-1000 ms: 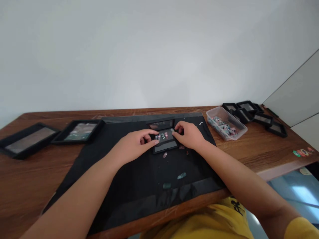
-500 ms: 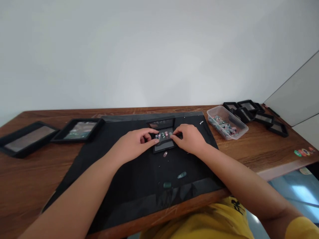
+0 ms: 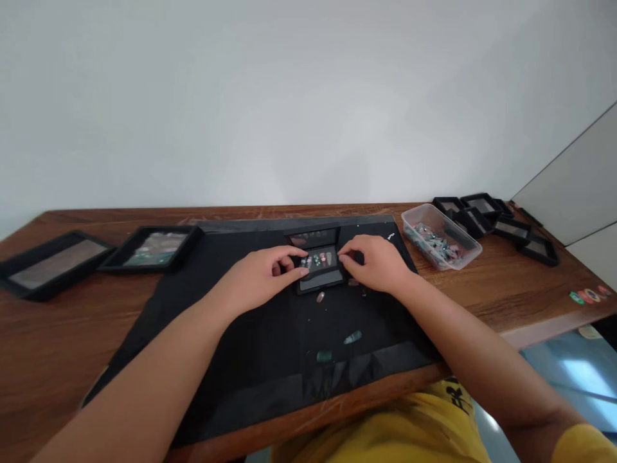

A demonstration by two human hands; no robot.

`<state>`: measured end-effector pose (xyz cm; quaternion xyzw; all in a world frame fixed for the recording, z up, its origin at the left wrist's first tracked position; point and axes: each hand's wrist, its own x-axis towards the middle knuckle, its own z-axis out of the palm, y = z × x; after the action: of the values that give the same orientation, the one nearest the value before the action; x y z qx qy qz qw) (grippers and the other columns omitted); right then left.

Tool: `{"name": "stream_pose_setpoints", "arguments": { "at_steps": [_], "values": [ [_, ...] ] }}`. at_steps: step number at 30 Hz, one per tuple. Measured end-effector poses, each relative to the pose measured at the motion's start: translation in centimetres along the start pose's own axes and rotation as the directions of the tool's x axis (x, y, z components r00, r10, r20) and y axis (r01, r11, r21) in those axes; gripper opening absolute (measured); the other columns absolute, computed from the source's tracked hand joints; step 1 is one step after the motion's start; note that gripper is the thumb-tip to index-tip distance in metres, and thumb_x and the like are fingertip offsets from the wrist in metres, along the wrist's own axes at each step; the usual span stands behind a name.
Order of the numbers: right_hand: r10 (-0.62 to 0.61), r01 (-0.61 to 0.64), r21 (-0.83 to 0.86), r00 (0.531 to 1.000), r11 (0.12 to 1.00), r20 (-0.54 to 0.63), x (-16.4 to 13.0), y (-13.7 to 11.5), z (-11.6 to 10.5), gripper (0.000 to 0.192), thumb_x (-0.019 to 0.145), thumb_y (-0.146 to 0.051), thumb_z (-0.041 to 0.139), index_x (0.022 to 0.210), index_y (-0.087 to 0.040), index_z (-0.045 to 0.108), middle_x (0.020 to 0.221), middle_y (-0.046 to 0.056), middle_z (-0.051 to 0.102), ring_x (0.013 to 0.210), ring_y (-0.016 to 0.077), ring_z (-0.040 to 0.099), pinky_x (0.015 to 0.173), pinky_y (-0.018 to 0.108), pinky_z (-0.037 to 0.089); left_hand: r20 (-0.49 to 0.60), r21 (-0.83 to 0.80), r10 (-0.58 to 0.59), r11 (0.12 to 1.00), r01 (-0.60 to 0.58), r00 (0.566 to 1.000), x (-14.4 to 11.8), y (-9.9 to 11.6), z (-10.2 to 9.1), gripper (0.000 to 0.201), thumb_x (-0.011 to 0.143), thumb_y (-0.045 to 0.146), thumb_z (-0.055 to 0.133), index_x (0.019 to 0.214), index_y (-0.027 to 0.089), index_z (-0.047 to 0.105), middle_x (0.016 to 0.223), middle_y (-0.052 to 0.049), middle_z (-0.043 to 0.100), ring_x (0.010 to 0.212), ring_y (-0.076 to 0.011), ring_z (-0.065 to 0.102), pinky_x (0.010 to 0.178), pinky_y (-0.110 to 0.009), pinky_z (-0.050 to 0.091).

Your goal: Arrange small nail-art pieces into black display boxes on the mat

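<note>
Tabletop (image 3: 482, 289) of brown wood ran the width of the view, and a black mat (image 3: 231, 347) covered its middle down to the near edge. Toward the left edge lay two flat black trays, the outer tray (image 3: 48, 265) nearest the corner and the inner tray (image 3: 153, 248) touching the mat's far left corner. Toward the far right corner stood a clear plastic tub (image 3: 441, 245) of small coloured pieces, with a cluster of small black boxes (image 3: 496, 225) just behind and beside it.

At the mat's far middle sat a small open black case (image 3: 319, 266), its lid (image 3: 313, 238) lying flat behind it and a row of little coloured nail tips (image 3: 318, 260) set inside. The left hand (image 3: 260, 278) rested at the case's left side, fingers (image 3: 297, 270) curled in and pinched against its rim. The right hand (image 3: 378, 263) sat at the case's right side, fingers (image 3: 346, 258) bent and touching the right end of the row; whether they gripped a tip could not be told.

Loose on the mat, nearer the near edge, lay a pale tip (image 3: 319, 297) just in front of the case, then a teal tip (image 3: 352, 337) and a dark green tip (image 3: 324, 355) close together.
</note>
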<state>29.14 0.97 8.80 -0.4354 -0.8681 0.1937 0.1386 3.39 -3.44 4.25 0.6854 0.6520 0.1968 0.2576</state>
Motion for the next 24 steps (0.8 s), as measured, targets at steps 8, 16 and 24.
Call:
{"name": "stream_pose_setpoints", "arguments": {
  "at_steps": [8,16,24],
  "values": [
    [0.004,0.006,-0.049,0.978,0.999,0.208,-0.4,2.6,-2.4,0.024,0.085,-0.019,0.083,0.109,-0.022,0.083,0.104,0.005,0.080,0.095,0.0218,0.072,0.085,0.032,0.049,0.006,-0.020,-0.021,1.000,0.021,1.000,0.0,0.2,-0.2,0.055,0.080,0.067,0.066,0.118,0.029,0.080,0.081,-0.001,0.071,0.063,-0.0183,0.055,0.061,-0.031,0.041],
    [-0.023,0.033,-0.056,0.985,0.998,0.173,0.1,2.4,-1.2,0.018,0.089,-0.019,0.081,0.108,-0.019,0.083,0.105,0.008,0.078,0.097,0.0213,0.070,0.087,0.032,0.049,-0.020,0.017,-0.020,1.000,0.020,1.000,-0.1,0.3,0.0,0.053,0.085,0.066,0.064,0.121,0.031,0.080,0.080,-0.001,0.072,0.063,-0.0186,0.057,0.059,-0.031,0.042],
    [-0.044,0.062,-0.117,0.988,0.991,0.146,0.0,2.1,-0.6,0.008,0.097,-0.018,0.072,0.094,-0.018,0.078,0.101,0.007,0.078,0.099,0.0222,0.068,0.085,0.032,0.045,-0.031,0.015,-0.009,1.000,0.009,0.999,0.1,0.2,0.2,0.055,0.084,0.068,0.064,0.122,0.031,0.081,0.077,0.000,0.069,0.062,-0.0180,0.055,0.059,-0.030,0.040]
  ]
}}
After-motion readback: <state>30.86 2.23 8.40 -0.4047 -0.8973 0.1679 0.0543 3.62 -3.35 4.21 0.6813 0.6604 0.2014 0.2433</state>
